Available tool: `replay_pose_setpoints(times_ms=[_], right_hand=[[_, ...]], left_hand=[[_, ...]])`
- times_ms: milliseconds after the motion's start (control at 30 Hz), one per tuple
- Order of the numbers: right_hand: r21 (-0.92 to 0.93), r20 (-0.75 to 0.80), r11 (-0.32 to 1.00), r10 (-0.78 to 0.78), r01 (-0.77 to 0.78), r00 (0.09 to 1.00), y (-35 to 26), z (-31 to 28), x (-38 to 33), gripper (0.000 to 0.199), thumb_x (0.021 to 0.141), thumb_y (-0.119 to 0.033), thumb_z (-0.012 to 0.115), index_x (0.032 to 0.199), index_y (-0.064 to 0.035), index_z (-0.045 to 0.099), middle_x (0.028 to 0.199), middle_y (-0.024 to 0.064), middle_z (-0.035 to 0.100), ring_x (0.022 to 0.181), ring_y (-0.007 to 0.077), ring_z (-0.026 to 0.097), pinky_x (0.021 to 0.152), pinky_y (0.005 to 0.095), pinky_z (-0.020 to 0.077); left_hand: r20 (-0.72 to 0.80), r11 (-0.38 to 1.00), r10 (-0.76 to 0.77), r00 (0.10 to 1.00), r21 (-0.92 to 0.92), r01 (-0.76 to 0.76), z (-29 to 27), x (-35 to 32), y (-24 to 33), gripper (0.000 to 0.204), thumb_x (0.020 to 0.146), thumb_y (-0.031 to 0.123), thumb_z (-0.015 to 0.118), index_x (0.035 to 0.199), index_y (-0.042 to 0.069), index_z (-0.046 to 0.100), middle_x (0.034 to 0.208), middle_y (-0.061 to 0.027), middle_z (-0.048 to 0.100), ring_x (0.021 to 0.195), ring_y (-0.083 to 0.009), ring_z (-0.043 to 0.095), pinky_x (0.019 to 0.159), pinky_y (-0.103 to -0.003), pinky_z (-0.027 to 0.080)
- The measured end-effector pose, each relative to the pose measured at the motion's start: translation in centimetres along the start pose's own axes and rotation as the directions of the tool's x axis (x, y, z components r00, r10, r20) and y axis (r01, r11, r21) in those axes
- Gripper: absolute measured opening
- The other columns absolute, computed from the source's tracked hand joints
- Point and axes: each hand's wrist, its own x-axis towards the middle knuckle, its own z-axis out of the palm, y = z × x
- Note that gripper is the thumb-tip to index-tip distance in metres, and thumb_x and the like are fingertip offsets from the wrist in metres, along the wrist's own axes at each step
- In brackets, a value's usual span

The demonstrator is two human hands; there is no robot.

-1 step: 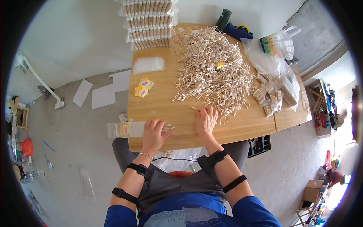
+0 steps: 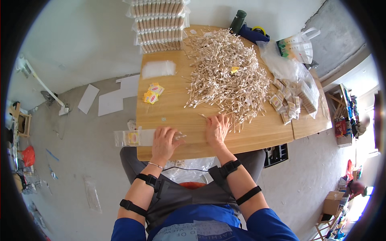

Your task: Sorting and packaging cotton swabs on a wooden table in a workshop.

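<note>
The wooden surface (image 2: 173,102) stretches away from me, and I place everything else against the big swab heap (image 2: 227,68) on its middle and far part. Beyond the heap to the left, at the far edge, stands a stack of packed swab bundles (image 2: 159,24). Right of the heap lie clear bags (image 2: 287,64) and, nearer me, a cluster of small filled packets (image 2: 291,100). Behind the heap sit a dark green bottle (image 2: 238,21) and a blue tape dispenser (image 2: 253,34). Left of the heap lie a flat white pad (image 2: 159,69) and, closer to me, two yellow labels (image 2: 152,93).

My right hand (image 2: 217,129) rests at the heap's near edge, palm down, fingers spread and flat on the wood among loose swabs; its grip is open and I cannot tell whether a swab is pinched under the fingertips.

My left hand (image 2: 163,142) lies well left of the heap at the near edge, its grip closed lightly over a clear packet (image 2: 134,137) of swabs. The packet's long axis runs left to right, along the near edge; its closed end sticks out past the surface's left edge, and the swab tips (image 2: 179,135) point right, toward my right hand.
</note>
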Motion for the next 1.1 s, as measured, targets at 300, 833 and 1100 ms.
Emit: replay_pose_setpoints(times_ms=[300,833,1100], right_hand=[[0.149,0.147,0.95,-0.297,0.276,0.943,-3.6,1.6,-0.3,0.007,0.086,-0.016,0.059,0.086,-0.0098,0.061,0.092,0.0076,0.058,0.096,0.0296,0.051,0.08,0.0432,0.041],[-0.137,0.311,0.947,-0.236,0.289,0.921,1.3,0.0,5.3,0.016,0.084,-0.019,0.064,0.093,-0.0055,0.062,0.1,0.0096,0.06,0.102,0.029,0.051,0.089,0.0414,0.0408],[0.171,0.335,0.911,-0.411,0.374,0.848,-1.5,-2.4,-0.3,0.009,0.084,-0.013,0.054,0.088,-0.0052,0.053,0.088,0.0122,0.058,0.088,0.0319,0.052,0.081,0.0443,0.0418]], left_hand=[[0.023,0.999,-0.032,0.999,-0.015,0.033,0.3,-0.4,-0.3,0.048,0.071,0.04,0.076,0.105,0.008,0.066,0.104,-0.0058,0.058,0.105,-0.0285,0.051,0.094,-0.042,0.04],[-0.003,1.0,-0.01,1.0,-0.014,0.01,0.3,-0.3,-0.5,0.051,0.074,0.048,0.073,0.104,0.009,0.063,0.103,-0.007,0.057,0.105,-0.0294,0.051,0.096,-0.043,0.04],[-0.025,1.0,-0.008,1.0,-0.008,0.008,0.4,-0.4,-0.6,0.049,0.075,0.047,0.072,0.104,0.008,0.063,0.103,-0.0079,0.057,0.104,-0.0298,0.052,0.094,-0.043,0.041]])
